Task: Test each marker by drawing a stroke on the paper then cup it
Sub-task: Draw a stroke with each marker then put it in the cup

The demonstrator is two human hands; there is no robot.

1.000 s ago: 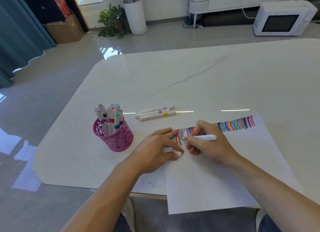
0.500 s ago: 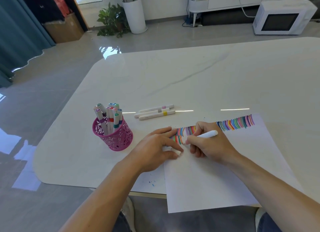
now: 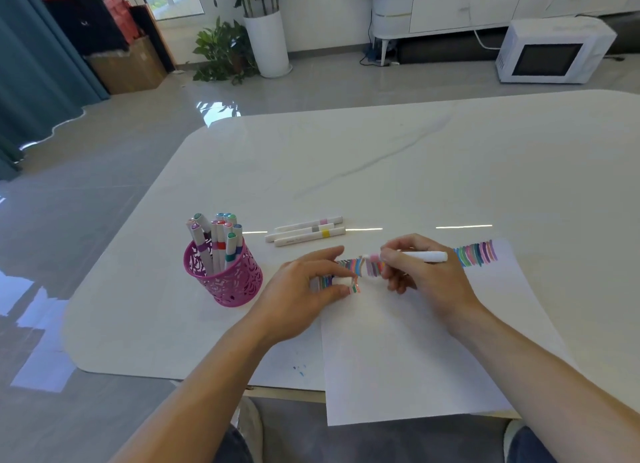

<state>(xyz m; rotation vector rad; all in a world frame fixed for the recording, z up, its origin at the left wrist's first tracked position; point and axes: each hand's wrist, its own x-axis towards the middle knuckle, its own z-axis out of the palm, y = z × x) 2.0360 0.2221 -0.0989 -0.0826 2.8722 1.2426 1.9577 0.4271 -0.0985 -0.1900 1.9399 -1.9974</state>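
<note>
From the head view, a pink cut-out cup stands on the white table with a bunch of capped markers upright in it. Just right of the cup and a little beyond it, three white markers lie side by side on the table, touching one another.

To the right of the cup lies a sheet of paper, whose near edge hangs over the table's front edge. A row of short coloured strokes runs along the paper's far edge.

The left hand rests on the paper's corner nearest the cup. Its fingers are loosely curled, with the thumb and forefinger tips close together over the strokes. I cannot tell whether they pinch anything.

Further right of the cup, the right hand has its fingers clamped on a white marker. The marker is held nearly level, its uncapped pink tip pointing back toward the cup over the row of strokes. Blur hides whether the tip touches the sheet.

A few blue specks mark the table nearer the person than the cup. Far beyond the cup, a white microwave and a tall white plant pot stand on the floor.
</note>
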